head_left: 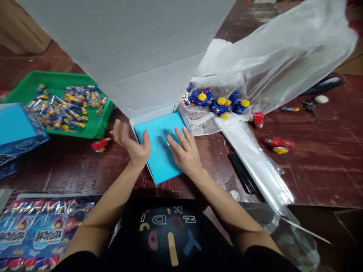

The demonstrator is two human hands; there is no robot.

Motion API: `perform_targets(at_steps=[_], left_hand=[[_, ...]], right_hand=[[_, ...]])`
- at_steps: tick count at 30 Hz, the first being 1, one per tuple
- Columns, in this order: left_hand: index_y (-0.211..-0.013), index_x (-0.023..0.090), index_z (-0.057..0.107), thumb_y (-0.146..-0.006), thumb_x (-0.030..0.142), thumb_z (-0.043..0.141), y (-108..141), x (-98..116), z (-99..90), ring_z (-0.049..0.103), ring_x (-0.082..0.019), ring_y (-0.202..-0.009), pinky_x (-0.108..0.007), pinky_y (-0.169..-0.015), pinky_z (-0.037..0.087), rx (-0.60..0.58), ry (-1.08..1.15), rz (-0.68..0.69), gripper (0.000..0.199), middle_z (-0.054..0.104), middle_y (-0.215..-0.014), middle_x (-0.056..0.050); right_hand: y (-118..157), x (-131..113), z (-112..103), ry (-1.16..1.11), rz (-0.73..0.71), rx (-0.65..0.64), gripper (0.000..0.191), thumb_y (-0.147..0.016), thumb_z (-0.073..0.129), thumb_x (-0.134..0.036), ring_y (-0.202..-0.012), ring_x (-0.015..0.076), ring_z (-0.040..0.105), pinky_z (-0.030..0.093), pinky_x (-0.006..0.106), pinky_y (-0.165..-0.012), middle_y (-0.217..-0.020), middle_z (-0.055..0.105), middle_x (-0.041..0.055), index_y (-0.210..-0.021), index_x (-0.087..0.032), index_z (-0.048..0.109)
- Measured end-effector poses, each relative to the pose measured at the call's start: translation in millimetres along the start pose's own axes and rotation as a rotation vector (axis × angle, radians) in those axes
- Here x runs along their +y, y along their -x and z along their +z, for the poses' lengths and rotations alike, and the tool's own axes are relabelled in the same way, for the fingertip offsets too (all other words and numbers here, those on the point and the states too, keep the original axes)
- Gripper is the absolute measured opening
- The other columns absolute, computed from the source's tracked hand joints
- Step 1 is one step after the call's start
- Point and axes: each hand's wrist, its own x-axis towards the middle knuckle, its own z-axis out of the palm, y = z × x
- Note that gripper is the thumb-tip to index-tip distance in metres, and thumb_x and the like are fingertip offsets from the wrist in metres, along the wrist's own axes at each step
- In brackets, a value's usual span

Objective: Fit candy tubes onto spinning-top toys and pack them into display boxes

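Box (155, 114), lid (136, 41) cut off above, left hand (132, 145) blurred, spread, empty, right hand (187, 154) fanned, empty, partly hiding blue panel (159, 155)

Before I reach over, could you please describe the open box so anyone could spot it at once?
On the dark red table, find the green tray, then look right. The open box lies there, the right hand over its flat blue inside. Unlike the blue box at far left, it has a big pale lid raised.
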Motion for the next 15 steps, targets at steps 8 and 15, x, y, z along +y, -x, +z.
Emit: perform_targets(at_steps=[8,15], left_hand=[[-0.097,0.016,0.061,-0.084,0.085,0.067,-42,-38,21.2,0.065,-0.017,-0.086,-0.028,-0.079,0.054,-0.151,0.426,-0.529,0.070,0.066,-0.090,-0.005],[-0.091,0.017,0.055,-0.098,0.073,0.055,-57,-19,-3.4,0.051,-0.012,-0.074,-0.026,-0.071,0.047,-0.096,0.260,-0.428,0.056,0.057,-0.081,0.001]], right_hand=[[-64,-18,49,0.132,0.048,-0.396,0.065,-0.107,0.040,-0.069,-0.163,0.0476,0.024,0.008,0.079,-0.128,-0.174,0.037,0.0121,-0.162,-0.036,0.052],[-79,-15,3,-0.163,-0.015,-0.503,0.065,-0.102,0.065,-0.057,-0.155,0.0413,0.042,0.028,0.068,-0.130,-0.166,0.049,0.0145,-0.158,-0.026,0.056]])
